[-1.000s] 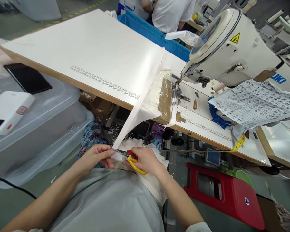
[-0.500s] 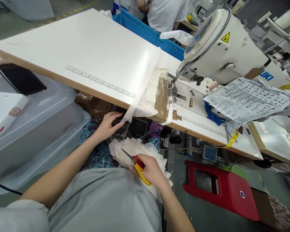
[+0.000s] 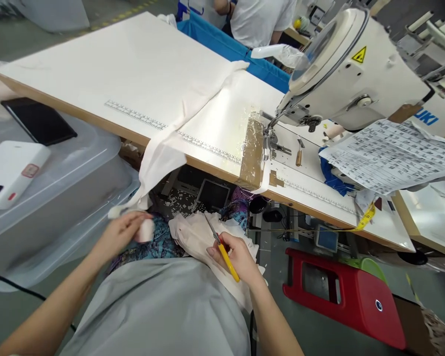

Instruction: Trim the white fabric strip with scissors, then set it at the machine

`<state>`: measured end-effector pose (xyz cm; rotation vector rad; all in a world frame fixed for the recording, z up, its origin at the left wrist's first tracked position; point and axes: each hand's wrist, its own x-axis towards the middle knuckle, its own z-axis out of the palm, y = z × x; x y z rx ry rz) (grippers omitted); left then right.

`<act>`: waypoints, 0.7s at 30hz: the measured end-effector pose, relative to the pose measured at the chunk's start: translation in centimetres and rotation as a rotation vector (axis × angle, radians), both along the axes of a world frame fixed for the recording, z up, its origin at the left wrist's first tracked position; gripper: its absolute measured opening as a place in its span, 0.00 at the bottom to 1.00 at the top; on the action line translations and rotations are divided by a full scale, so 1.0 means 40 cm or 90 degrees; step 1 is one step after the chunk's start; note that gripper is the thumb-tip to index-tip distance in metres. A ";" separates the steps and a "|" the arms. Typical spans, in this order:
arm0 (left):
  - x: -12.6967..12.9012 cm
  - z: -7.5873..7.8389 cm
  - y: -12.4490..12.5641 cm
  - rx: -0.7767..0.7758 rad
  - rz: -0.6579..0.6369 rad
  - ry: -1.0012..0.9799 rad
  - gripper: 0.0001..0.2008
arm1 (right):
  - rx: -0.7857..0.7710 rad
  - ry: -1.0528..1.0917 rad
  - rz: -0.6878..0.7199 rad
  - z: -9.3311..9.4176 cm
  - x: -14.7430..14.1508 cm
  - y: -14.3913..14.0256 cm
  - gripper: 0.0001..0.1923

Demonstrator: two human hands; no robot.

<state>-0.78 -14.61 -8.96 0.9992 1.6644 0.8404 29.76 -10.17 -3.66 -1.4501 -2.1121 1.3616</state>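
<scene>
My left hand [image 3: 123, 234] is closed beside the clear plastic bin, with a small pale pink bit of fabric [image 3: 146, 231] at its fingers. A long pale pink fabric strip [image 3: 159, 160] runs across the table and drops over its front edge to just above this hand. Whether the two pieces join is unclear. In my right hand [image 3: 237, 254] are scissors [image 3: 222, 249] with a yellow and red handle, their blades pointing up and away from me. Below them, a pile of pale fabric pieces [image 3: 193, 232] rests on my lap.
A white sewing machine [image 3: 341, 74] stands on the white table [image 3: 107, 59] at right, a paper sheet [image 3: 389, 153] on it. At left, a phone [image 3: 39, 121] and a white device [image 3: 13, 173] lie on the bin lid [image 3: 96, 143]. A red stool [image 3: 371, 301] is lower right.
My left hand has moved left and toward me. The fabric strip has swung left, away from the machine, and now hangs over the table edge. The scissors have turned slightly upright.
</scene>
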 end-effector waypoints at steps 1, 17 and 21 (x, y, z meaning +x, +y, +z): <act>0.035 0.035 0.002 0.002 -0.068 -0.090 0.23 | 0.002 0.001 0.001 -0.001 -0.007 0.005 0.21; 0.191 0.174 0.059 -0.018 -0.198 -0.289 0.20 | -0.091 -0.002 0.096 0.020 0.016 0.024 0.22; 0.185 0.165 0.060 -0.054 -0.158 -0.332 0.20 | -0.111 -0.032 0.156 0.029 0.009 0.038 0.23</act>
